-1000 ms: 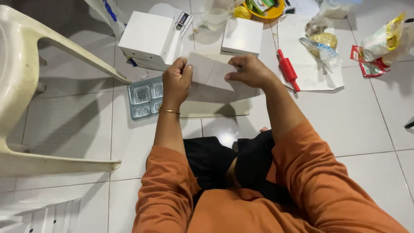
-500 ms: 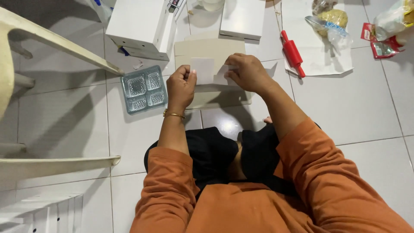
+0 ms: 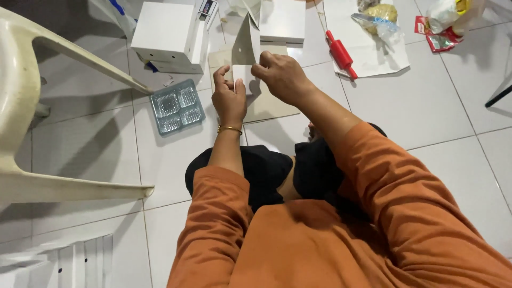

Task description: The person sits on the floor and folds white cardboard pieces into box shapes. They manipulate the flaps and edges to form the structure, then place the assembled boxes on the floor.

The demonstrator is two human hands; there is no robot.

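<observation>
On the tiled floor (image 3: 442, 101), the person sits in an orange top with both hands raised over a flat beige card (image 3: 266, 104) lying just ahead of their knees. Between the hands is a white folded sheet (image 3: 245, 48), held upright so that its top stands as a peak above the fingers. The left hand (image 3: 228, 98), with a gold bangle (image 3: 229, 128) at the wrist, pinches the sheet's lower left edge, thumb and fingertips closed on it. The right hand (image 3: 282, 77) has its grip closed on the lower right edge of the same sheet, fingers curled over the front. The sheet is clear of the floor, above the beige card.

Just left of the left hand lies a clear plastic tray (image 3: 177, 106) with four compartments, flat on the tiles. Beyond it stands a white box (image 3: 165, 34), and another flat white box (image 3: 282, 20) lies behind the sheet, near the top of the view. To the right, well apart from the hands, a red rolling pin (image 3: 341, 53) rests on the edge of a white paper (image 3: 368, 50), with a clear bag (image 3: 381, 18) of something yellowish on that paper and a red wrapper (image 3: 440, 40) farther right. A pale plastic chair (image 3: 21, 96) lies tipped at the left side.
</observation>
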